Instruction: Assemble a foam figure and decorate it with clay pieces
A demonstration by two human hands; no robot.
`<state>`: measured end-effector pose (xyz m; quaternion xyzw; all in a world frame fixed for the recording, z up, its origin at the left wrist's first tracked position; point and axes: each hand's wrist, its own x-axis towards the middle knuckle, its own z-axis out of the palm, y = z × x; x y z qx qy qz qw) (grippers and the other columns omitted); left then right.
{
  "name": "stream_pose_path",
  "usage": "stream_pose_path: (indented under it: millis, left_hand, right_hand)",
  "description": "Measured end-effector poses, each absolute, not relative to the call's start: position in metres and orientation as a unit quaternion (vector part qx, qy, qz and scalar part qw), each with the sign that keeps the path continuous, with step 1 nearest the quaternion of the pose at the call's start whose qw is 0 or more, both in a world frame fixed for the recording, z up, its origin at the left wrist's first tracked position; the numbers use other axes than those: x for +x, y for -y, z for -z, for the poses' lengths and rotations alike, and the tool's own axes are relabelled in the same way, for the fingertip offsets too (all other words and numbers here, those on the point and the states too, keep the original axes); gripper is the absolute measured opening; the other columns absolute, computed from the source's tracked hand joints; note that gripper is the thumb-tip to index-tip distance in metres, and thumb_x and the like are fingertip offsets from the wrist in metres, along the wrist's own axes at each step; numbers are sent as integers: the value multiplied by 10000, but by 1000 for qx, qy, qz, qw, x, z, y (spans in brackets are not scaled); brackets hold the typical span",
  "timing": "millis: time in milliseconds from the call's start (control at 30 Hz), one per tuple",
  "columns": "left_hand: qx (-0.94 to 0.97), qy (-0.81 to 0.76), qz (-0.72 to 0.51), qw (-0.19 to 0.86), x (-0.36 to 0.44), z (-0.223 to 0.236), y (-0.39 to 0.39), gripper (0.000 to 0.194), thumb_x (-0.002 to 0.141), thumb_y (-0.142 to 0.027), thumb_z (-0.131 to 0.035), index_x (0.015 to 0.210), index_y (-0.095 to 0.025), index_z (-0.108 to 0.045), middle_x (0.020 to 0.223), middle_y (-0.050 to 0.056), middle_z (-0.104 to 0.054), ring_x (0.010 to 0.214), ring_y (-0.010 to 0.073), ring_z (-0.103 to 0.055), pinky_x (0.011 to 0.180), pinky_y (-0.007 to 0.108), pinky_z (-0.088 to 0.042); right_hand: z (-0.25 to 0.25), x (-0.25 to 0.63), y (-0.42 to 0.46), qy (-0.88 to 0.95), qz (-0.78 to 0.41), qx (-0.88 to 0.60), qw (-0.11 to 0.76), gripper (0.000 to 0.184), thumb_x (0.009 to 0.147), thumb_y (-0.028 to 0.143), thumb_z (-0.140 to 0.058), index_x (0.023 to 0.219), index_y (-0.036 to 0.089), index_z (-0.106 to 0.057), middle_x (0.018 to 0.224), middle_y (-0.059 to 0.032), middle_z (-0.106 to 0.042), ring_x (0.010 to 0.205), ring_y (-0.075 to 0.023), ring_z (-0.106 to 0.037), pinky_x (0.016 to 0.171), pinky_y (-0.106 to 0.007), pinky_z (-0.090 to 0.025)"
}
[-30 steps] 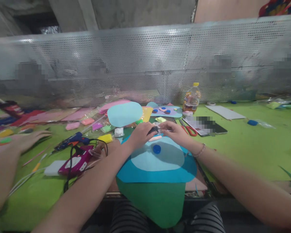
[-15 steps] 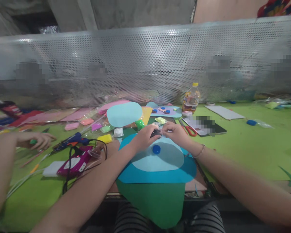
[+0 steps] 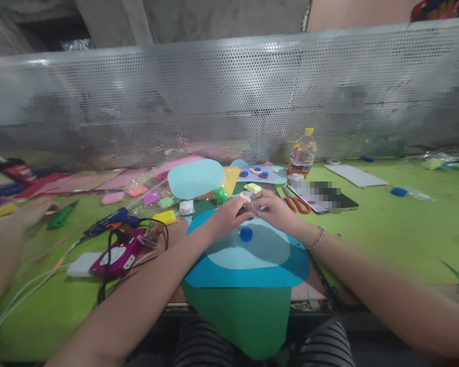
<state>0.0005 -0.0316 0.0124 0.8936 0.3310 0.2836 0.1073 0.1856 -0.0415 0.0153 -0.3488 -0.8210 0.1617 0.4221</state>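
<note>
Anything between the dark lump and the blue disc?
Only the left hand, its thumb on the dark lump's near side, then bare pale sheet to the blue disc. The right hand isn't in the way. Under the fingers is hidden.

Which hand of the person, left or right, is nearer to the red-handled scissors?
Right. The right hand is just to the left of the scissors, not touching them. The left hand is farther away, on the other side of the right hand.
</note>
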Motion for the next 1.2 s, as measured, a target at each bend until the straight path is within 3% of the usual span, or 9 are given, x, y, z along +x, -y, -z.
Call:
stream_pose_path:
  millis: [167,500,633,967,1200]
  left_hand:
    - [893,-317,-305,96,-1,-13,31,189,855,-347,-474,955,-191,-512,964,64,-581,924,199,-540,818,346,-435]
    - [891,-318,-304,117,1,-13,33,204,852,-350,-479,969,-188,-519,994,84,-591,949,208,-546,823,353,-438]
    - [890,-302,-319,119,0,-12,32,198,866,-340,-457,966,-181,-520,963,87,-595,937,204,-548,810,345,-437]
    - [886,-312,-322,119,-2,-15,30,222,869,-373,-438,970,-194,-521,947,70,-584,901,208,-550,808,345,-444]
    - [890,-311,-308,125,-1,-15,30,185,861,-327,-449,960,-195,-533,952,69,-593,889,199,-553,803,353,-452]
  right_hand:
    - [-18,186,42,778,-221,-373,454,79,721,259,-651,733,209,-711,800,-58,-633,774,-186,-603,658,-310,-510]
    - [-18,191,36,786,-239,-367,435,108,719,255,-635,642,185,-666,705,-38,-607,654,-150,-563,596,-284,-457]
    - [-18,190,38,793,-211,-361,444,103,754,215,-580,678,175,-637,676,-22,-554,616,-138,-522,591,-285,-425]
    - [-19,186,44,816,-132,-362,430,156,828,146,-455,684,198,-485,749,-27,-512,740,-157,-501,682,-296,-410]
    - [-19,190,40,807,-173,-354,440,85,776,215,-553,707,201,-601,773,-43,-584,739,-166,-555,621,-284,-445]
